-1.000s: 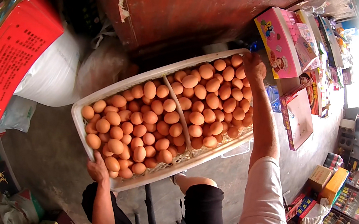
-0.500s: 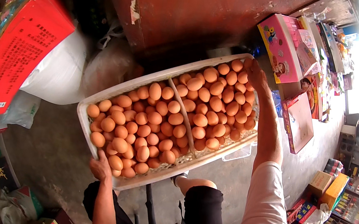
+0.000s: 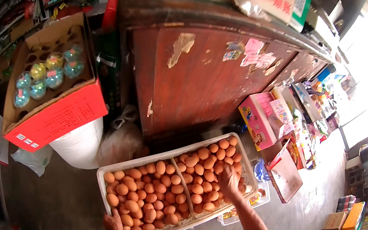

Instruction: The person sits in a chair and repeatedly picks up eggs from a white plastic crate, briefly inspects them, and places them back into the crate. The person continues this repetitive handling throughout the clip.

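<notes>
A white plastic crate (image 3: pixel 163 153) piled with brown eggs (image 3: pixel 160 188) sits at a tilt low in the view. A thin divider (image 3: pixel 184 186) splits it into two compartments. Closed on the crate's near left corner is my left hand (image 3: pixel 113 223), its thumb over the rim. My right hand (image 3: pixel 229 184) is over the right compartment, reaching down onto the eggs. Its fingers are blurred and partly hidden, so whether it holds an egg is unclear.
Beyond the crate rises a worn red-brown wooden cabinet (image 3: pixel 207 90). At left, a red carton (image 3: pixel 61 117) holding capsule toys rests on a white sack (image 3: pixel 80 144). Pink boxes (image 3: pixel 257 122) and an open shallow box (image 3: pixel 285 177) lie at right, near a clear plastic bin (image 3: pixel 260 197).
My right hand has left the crate's far right corner and come over the eggs. My left hand stays on the near left corner. The view has tilted up, showing the cabinet's top.
</notes>
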A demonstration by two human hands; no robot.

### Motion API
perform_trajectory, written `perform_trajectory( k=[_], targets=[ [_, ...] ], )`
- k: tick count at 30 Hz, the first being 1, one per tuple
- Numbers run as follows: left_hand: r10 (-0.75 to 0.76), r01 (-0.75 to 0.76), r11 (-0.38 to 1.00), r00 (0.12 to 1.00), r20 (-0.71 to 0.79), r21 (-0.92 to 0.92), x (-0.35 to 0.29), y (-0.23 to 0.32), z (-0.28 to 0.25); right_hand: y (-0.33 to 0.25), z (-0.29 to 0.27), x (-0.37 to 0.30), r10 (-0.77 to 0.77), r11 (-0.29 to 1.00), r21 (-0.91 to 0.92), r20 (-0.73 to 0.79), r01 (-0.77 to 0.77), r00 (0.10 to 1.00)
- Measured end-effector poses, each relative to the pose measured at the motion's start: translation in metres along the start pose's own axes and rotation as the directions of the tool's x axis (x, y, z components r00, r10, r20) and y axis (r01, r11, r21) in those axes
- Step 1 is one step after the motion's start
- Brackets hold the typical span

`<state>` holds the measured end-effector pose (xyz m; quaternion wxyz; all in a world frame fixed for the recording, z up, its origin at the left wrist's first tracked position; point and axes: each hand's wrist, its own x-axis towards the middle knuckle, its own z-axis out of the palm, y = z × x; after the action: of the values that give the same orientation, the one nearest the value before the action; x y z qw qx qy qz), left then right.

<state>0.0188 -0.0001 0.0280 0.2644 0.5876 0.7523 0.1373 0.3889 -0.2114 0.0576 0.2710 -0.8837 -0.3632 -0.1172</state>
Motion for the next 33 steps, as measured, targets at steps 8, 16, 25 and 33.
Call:
perform_trajectory(
  k=[8,16,25,33],
  targets=[
    [-0.015,0.01,1.0,0.973,0.23,0.023,0.027,-0.043,0.02,-0.112,-0.084,-0.18,0.003,0.993,0.1,0.486,-0.059,0.874],
    [0.307,-0.143,0.792,0.934,0.185,-0.594,-0.012,-0.062,0.004,-0.142,-0.159,-0.233,0.172,0.981,-0.165,0.476,-0.105,0.863],
    [0.606,-0.102,0.618,0.694,0.389,-0.779,-0.061,-0.066,-0.077,-0.169,-0.184,-0.239,0.122,0.991,-0.081,0.259,-0.104,0.958],
    [0.499,0.089,0.672,0.679,0.538,-0.735,-0.054,-0.057,-0.086,-0.189,-0.154,-0.251,0.031,0.985,-0.164,0.458,0.051,0.888]
  ],
)
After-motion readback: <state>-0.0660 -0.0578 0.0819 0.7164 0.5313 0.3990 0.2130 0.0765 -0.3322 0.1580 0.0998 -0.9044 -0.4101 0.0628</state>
